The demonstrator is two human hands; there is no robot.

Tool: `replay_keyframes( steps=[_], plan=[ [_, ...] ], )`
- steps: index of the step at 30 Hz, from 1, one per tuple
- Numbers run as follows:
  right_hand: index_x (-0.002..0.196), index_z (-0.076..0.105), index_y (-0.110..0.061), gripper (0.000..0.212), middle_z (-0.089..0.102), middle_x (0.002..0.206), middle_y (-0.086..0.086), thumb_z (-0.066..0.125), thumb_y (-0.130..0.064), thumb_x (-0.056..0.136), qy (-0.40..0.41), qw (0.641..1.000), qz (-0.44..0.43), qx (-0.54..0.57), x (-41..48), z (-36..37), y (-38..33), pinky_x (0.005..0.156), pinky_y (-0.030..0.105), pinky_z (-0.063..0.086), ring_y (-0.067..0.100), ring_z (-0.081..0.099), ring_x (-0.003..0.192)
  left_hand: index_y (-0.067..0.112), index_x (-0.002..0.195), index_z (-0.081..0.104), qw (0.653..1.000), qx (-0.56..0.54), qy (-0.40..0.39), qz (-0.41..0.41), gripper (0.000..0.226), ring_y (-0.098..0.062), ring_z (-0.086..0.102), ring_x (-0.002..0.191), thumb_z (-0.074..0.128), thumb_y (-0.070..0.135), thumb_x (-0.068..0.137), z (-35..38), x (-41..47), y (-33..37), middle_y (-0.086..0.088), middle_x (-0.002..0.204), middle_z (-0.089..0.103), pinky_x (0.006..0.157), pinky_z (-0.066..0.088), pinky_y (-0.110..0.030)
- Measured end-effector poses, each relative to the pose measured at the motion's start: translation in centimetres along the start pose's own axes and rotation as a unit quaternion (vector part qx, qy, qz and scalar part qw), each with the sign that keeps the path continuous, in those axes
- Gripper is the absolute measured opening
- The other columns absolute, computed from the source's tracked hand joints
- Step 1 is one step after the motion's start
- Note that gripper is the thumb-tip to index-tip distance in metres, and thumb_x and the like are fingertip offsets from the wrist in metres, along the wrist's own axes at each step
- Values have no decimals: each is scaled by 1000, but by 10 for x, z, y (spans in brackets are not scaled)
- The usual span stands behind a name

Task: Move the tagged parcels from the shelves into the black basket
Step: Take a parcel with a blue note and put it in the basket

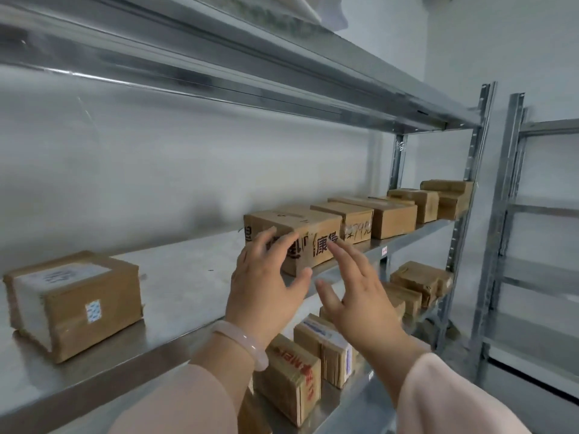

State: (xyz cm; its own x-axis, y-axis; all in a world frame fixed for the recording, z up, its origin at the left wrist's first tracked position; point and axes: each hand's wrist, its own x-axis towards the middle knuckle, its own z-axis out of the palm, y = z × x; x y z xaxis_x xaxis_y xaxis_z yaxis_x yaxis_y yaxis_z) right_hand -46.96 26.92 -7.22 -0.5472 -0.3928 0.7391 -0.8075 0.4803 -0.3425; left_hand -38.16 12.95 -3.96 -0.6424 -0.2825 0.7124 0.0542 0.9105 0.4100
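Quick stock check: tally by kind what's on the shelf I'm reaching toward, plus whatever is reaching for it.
cardboard parcels: 6
hands: 2, left hand and right hand
bracelet: 1
Total: 9

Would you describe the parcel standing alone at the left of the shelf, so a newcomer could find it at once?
Find the steel shelf carrying a row of cardboard boxes and follow it left. The parcel sits alone there; only it shows a small blue-and-white sticker on its front.

A lone parcel point(75, 305) sits on the shelf point(188, 277) at nine o'clock; the parcel row point(391, 217), perhaps six, recedes toward two.
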Motion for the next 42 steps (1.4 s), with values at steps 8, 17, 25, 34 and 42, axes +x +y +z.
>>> replay_keyframes(
  steps=[8, 17, 25, 34, 42],
  plan=[
    [148, 28, -26, 61, 30, 152, -3, 52, -41, 94, -25, 986, 29, 161, 81, 13, 77, 112, 26, 18, 13, 23, 141, 38, 142, 43, 993, 11, 37, -108, 56, -17, 21, 143, 63, 39, 89, 49, 65, 8, 6, 152, 25, 108, 15, -20],
    [133, 50, -17, 54, 58, 120, -4, 49, -52, 92, -155, 940, 96, 289, 140, 21, 103, 85, 29, 38, 16, 52, 115, 36, 144, 41, 983, 55, 57, -164, 54, -13, 31, 139, 59, 29, 94, 70, 69, 7, 2, 153, 32, 106, 18, -14],
    [94, 64, -27, 23, 67, 102, 1, 45, -39, 98, -86, 751, 190, 626, 138, 27, 80, 91, 43, 51, 14, 61, 103, 32, 119, 62, 958, -39, 235, -160, 27, 16, 39, 115, 63, 29, 92, 60, 66, 21, 12, 141, 35, 83, 34, 6],
    [143, 38, -14, 73, 60, 130, 8, 68, -38, 81, -264, 594, 132, 748, 150, 35, 78, 103, 41, 43, 21, 60, 118, 28, 118, 62, 944, -73, 287, -143, 35, 32, 35, 106, 61, 7, 91, 48, 61, 24, 8, 134, 40, 75, 36, 7],
    [140, 41, -31, 78, 62, 124, -7, 80, -14, 75, -167, 733, -9, 660, 134, 33, 61, 89, 33, 54, 9, 61, 113, 30, 127, 55, 970, -39, 169, -168, 69, 5, 52, 106, 53, 76, 76, 47, 70, 33, 19, 120, 54, 85, 39, -8]
  ],
)
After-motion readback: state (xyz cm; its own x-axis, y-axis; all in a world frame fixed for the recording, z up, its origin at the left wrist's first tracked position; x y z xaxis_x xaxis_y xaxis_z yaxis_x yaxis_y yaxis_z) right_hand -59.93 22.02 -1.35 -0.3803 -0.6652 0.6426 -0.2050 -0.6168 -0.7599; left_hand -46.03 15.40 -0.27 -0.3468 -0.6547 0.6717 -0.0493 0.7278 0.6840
